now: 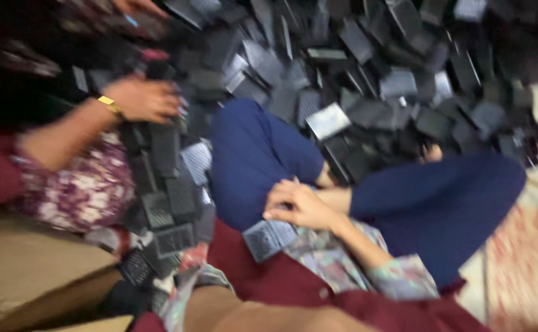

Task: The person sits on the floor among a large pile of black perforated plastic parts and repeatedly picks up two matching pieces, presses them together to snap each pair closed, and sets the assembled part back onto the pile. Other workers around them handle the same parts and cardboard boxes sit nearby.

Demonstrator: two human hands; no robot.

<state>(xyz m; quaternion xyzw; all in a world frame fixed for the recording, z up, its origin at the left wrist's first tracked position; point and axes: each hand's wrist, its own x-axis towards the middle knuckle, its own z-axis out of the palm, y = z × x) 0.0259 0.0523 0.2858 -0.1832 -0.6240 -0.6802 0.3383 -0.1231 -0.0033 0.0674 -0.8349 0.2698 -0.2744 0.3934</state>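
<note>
Black grille panel [269, 238] pinched by right hand [296, 206] — panel heap [398, 80] beyond; left hand unseen.

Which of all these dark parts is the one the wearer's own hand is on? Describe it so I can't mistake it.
Start at the big heap of dark flat parts along the top, then come down over the blue-trousered legs to the lap. There a hand rests its fingers on one dark grid-patterned rectangular piece. It lies alone on the maroon cloth, apart from the stacked row near the other person's hand.
</note>
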